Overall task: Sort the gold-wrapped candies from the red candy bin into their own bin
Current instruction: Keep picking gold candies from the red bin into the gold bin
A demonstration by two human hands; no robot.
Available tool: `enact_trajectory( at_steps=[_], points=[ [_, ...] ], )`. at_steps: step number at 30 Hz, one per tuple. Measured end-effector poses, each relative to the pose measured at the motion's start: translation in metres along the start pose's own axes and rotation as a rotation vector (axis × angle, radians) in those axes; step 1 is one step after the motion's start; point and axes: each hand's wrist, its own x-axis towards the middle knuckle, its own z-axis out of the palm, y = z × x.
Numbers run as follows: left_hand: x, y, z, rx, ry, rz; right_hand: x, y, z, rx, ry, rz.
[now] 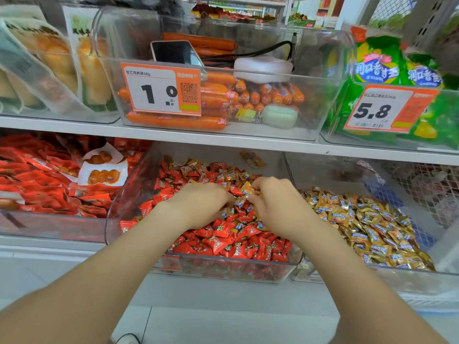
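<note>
- The left hand (201,204) and the right hand (275,207) are both reaching into the red candy bin (124,194) under the shelf (173,135).
- The right hand is curling its fingers and pinching a gold-wrapped candy (246,189) at its fingertips.
- The left hand is curling down into the pile; I cannot tell whether it is holding anything.
- Other gold-wrapped candies (231,173) are lying mixed among the red candies (223,242), mostly toward the back.
- The gold candy bin (360,279) is sitting just beside, on the right.
</note>
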Motion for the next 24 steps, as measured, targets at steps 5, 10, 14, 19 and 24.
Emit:
enact_trajectory(
  at_steps=[5, 10, 14, 19, 24],
  points=[
    [-0.005, -0.009, 0.003, -0.228, 0.079, -0.022, 0.012, 0.003, -0.003, 0.151, 0.013, 0.062],
    [-0.021, -0.017, -0.008, -0.457, 0.227, -0.02, 0.013, 0.002, -0.014, 0.706, -0.113, 0.247],
    [-0.029, -0.025, -0.011, -0.527, 0.311, -0.069, 0.018, -0.003, -0.007, 1.052, -0.138, 0.376],
    [-0.03, -0.025, -0.018, -0.649, 0.409, -0.167, 0.02, -0.014, -0.009, 1.009, -0.179, 0.523],
    [-0.031, -0.027, -0.023, -0.913, 0.423, -0.275, 0.02, -0.016, -0.004, 0.715, -0.104, 0.283]
  ],
)
